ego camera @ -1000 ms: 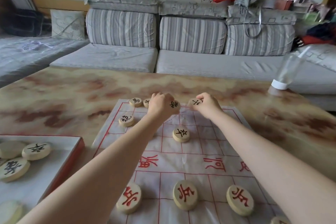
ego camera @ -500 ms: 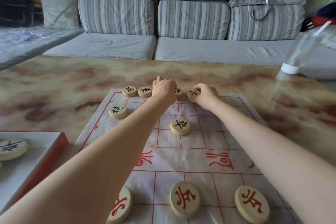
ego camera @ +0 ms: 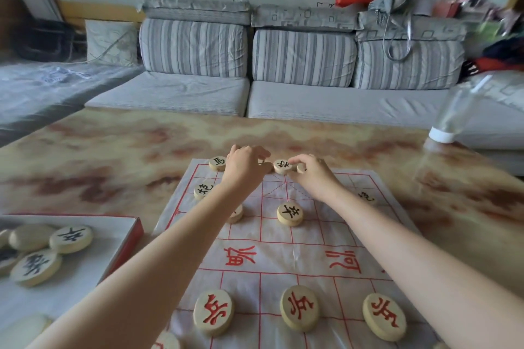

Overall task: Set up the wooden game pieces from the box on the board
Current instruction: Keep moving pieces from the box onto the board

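We had both arms stretched to the far edge of the board [ego camera: 283, 252], a thin sheet with red grid lines spread on the marbled worktop [ego camera: 113, 156]. Our left hand [ego camera: 245, 166] was curled over the far row, and whether its fingers held a piece we could not tell. Just to its right, our right hand [ego camera: 312, 173] pinched the far-row piece [ego camera: 282, 166] marked in black, thumb and forefinger touching its right side; a second piece at that hand [ego camera: 301, 168] was mostly hidden.

More black-marked pieces lay on the far half: one at the far left corner [ego camera: 217, 163], one below it [ego camera: 203, 191], and one in the centre [ego camera: 290, 213]. Another showed only partly under the left forearm. Three red-marked pieces [ego camera: 299, 308] stood in a row on the near half, well apart.

The box [ego camera: 124, 238], red-sided with a white inside, sat near left of the board with several pieces in it [ego camera: 71, 239].
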Demonstrator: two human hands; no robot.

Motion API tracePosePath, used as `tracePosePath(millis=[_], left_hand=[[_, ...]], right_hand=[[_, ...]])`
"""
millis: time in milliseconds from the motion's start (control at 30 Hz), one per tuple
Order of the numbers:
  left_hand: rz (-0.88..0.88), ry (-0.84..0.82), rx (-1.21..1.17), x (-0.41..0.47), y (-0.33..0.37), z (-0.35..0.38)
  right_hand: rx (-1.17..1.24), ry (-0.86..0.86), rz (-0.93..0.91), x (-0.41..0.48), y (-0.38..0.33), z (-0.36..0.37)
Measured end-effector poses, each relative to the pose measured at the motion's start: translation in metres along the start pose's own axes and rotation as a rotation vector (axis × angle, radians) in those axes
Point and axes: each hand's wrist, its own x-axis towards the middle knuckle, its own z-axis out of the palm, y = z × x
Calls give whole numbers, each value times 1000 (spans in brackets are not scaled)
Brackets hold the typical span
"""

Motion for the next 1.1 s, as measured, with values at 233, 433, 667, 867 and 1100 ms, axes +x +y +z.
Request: tracePosePath(millis=[233, 433, 667, 867, 1100], left_hand=[[-13, 98, 15, -55, -46, -78], [-126, 116, 164, -129, -116, -146], [-237, 135, 196, -213, -166, -178], [-243, 178, 182, -218, -167, -178], [-301, 132, 254, -223, -179, -177]], right_hand=[[41, -154, -182, -51, -80, 17], [138, -336, -284, -96, -153, 57], [8, -436, -406, -124, -209, 120], [-246, -319, -587, -128, -228, 155], [-228, -397, -632, -133, -226, 161]])
